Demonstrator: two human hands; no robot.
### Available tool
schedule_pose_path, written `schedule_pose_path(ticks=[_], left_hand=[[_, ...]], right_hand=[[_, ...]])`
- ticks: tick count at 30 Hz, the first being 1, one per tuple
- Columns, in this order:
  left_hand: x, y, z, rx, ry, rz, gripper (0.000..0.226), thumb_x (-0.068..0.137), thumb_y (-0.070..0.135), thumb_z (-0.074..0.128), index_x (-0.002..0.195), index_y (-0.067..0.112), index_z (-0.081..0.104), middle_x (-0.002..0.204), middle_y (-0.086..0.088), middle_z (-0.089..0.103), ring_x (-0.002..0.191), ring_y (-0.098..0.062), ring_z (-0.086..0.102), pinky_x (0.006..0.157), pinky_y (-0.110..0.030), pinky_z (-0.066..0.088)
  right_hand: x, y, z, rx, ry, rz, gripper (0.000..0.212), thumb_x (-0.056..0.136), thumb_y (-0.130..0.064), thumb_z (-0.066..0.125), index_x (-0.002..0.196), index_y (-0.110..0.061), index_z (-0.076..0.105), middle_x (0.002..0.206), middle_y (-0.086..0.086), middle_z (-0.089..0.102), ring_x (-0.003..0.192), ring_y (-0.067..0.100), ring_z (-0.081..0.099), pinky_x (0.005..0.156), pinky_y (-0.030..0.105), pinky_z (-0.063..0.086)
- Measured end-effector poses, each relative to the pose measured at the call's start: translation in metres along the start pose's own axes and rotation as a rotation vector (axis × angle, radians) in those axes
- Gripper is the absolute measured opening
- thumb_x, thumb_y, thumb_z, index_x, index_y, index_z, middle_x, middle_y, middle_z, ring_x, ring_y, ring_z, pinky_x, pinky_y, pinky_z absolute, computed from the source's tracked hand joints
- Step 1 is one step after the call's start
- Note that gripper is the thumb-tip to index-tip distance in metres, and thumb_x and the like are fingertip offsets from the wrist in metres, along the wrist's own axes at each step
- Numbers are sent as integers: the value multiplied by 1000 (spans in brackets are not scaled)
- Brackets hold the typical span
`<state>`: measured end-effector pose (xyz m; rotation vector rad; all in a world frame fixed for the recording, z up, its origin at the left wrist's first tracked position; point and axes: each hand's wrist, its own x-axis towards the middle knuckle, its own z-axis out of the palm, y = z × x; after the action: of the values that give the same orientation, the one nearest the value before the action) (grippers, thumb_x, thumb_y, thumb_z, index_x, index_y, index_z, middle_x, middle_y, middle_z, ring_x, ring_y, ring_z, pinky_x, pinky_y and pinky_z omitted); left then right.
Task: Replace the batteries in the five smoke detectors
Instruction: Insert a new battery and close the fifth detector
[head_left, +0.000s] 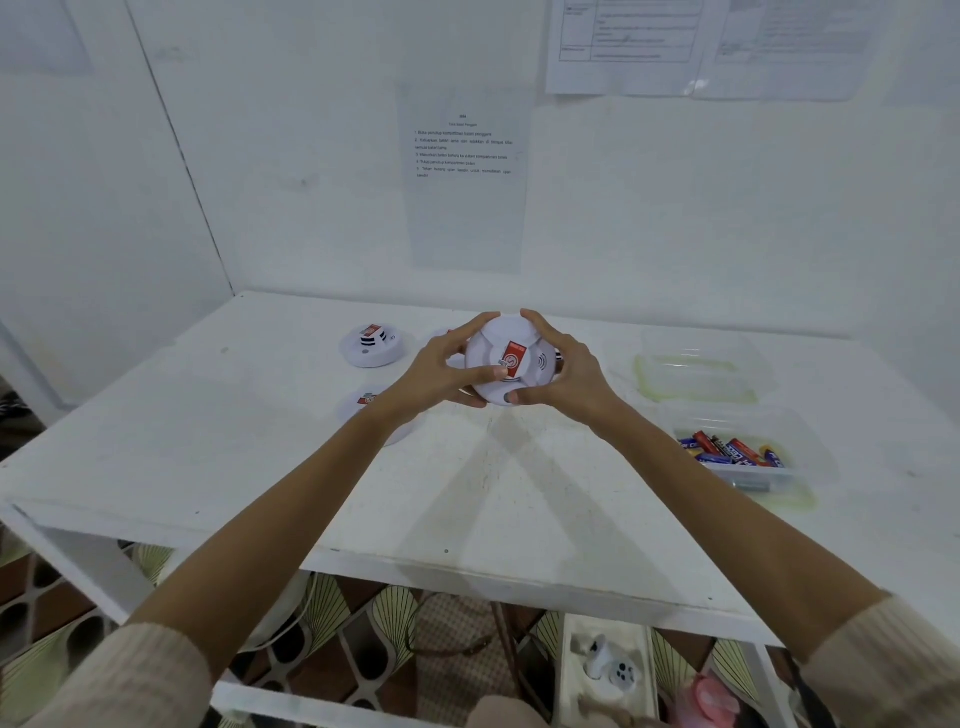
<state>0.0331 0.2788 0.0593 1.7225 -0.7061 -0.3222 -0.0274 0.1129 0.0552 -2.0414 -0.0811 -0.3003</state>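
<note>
Head view: one camera, looking down at your hands.
Left hand (441, 374): your fingers curl round the left side of the smoke detector (511, 358), thumb on its front.
Right hand (566, 374): it grips the right side, likely so you can twist the cover.
Smoke detector: between your hands, lifted off the table (467, 493).
Second detector (371, 345): just past your left hand, waiting.
Batteries (727, 449): in the clear box (815, 467) right of your right hand, easy to reach.
</note>
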Motion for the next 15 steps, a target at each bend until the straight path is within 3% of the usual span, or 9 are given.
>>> schedule_pose_path(ticks=[2,3,6,9,11,15], left_hand=[[1,4,0,111,64,69,44,80,13,70,116,26,49,114,-2,59,93,-7,62,66,-6,50],[0,6,0,115,69,88,43,81,11,69,115,25,48,110,2,61,86,0,62,62,-6,50],[-6,9,-3,29,-9,84,48,83,12,68,122,32,47,107,12,61,92,1,62,60,-17,54],[-9,13,-5,19,-37,83,54,83,13,68,130,28,45,119,3,58,103,-11,60,66,-29,59],[-9,12,-7,31,-71,88,64,82,10,69,135,28,39,127,1,55,109,-15,58,71,-30,59],[-9,10,-13,100,-181,135,89,72,-2,75,139,31,26,138,3,45,120,-11,50,80,-18,51]], right_hand=[[-4,-5,-3,-15,37,-9,90,66,-7,81,139,5,29,134,25,46,115,19,46,80,2,38],[-7,-3,-5,-46,37,-28,87,69,-1,77,141,-1,28,135,17,47,112,12,44,83,4,37],[-14,-6,-9,-108,-11,-66,96,67,-7,81,144,-10,24,137,7,42,122,17,43,99,24,39],[-18,-4,-13,-185,-72,-80,108,59,-9,86,145,-18,21,134,-4,33,129,19,33,104,39,40],[-19,-3,-16,-172,-27,-96,105,57,-9,86,143,-22,26,132,-4,35,124,14,35,100,35,44],[-20,-1,-19,-125,42,-124,103,55,-9,87,141,-23,32,132,-6,41,112,2,45,84,7,43]])
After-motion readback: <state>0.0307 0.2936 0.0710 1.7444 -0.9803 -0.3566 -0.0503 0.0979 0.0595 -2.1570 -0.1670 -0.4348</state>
